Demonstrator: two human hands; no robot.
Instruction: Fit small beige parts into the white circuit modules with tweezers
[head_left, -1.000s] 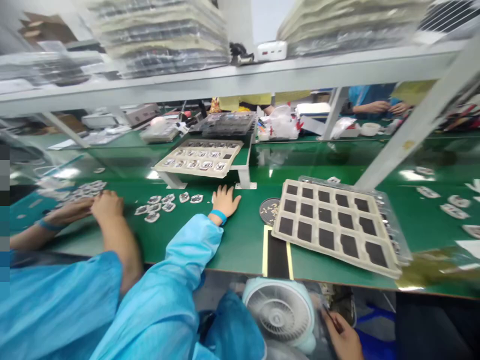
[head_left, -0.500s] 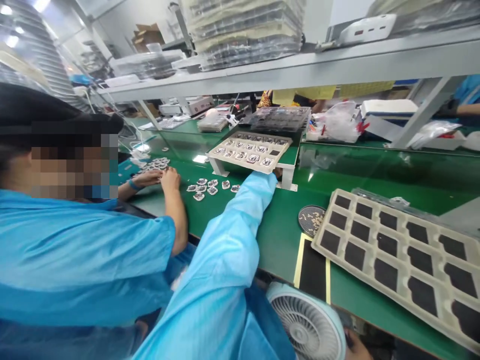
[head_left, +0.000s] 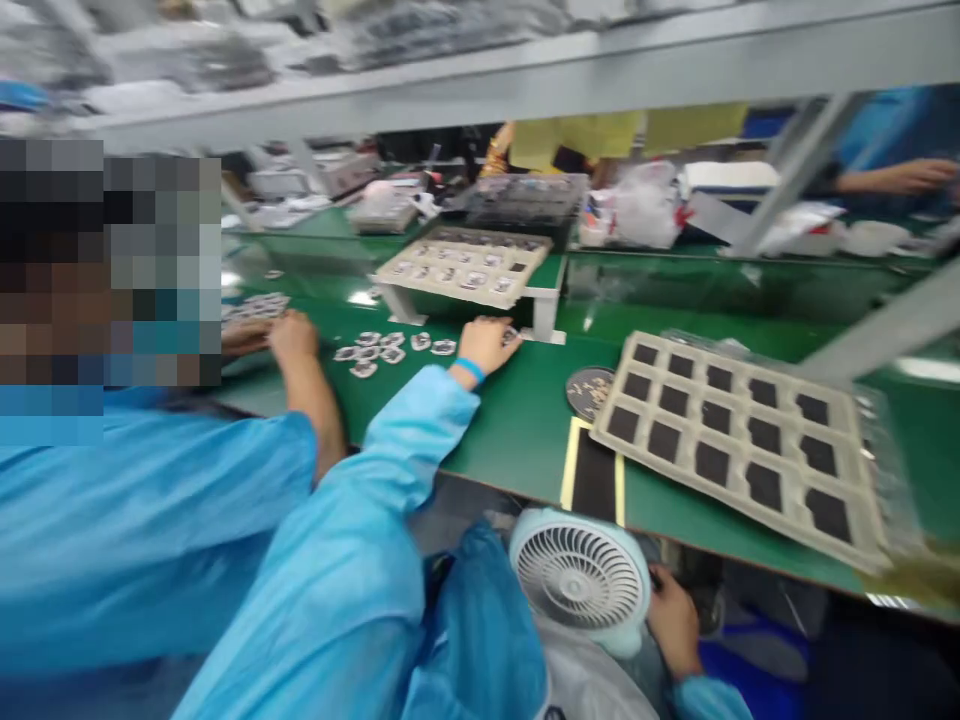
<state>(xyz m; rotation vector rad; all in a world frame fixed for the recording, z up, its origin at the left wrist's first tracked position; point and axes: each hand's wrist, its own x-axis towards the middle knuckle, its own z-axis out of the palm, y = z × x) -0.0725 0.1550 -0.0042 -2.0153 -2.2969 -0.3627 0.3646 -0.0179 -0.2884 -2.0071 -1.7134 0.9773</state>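
Observation:
My left hand (head_left: 486,346), with a blue wristband, is over the green bench in front of the raised stand. Its fingers are closed at a small pale-and-dark part (head_left: 511,336). Left of it, several similar small parts (head_left: 367,352) lie loose on the bench. Above, on the stand, a beige tray (head_left: 450,283) holds rows of such parts, with a dark pocket at its right end. Low down, my right hand (head_left: 675,618) is curled beside a pale blue fan (head_left: 577,580). A dark thing shows at its fingers, too unclear to name.
A beige tray with black pockets (head_left: 694,428) lies on the right, beside a round dark dish of small bits (head_left: 589,390) and a yellow-edged black mat (head_left: 594,470). A co-worker's hand (head_left: 294,338) works on the left. A grey shelf (head_left: 480,75) spans overhead.
My left hand, earlier hidden beneath the front edge of the raised tray, now shows in front of the stand at a small part. My view has tilted down, showing more of my right hand.

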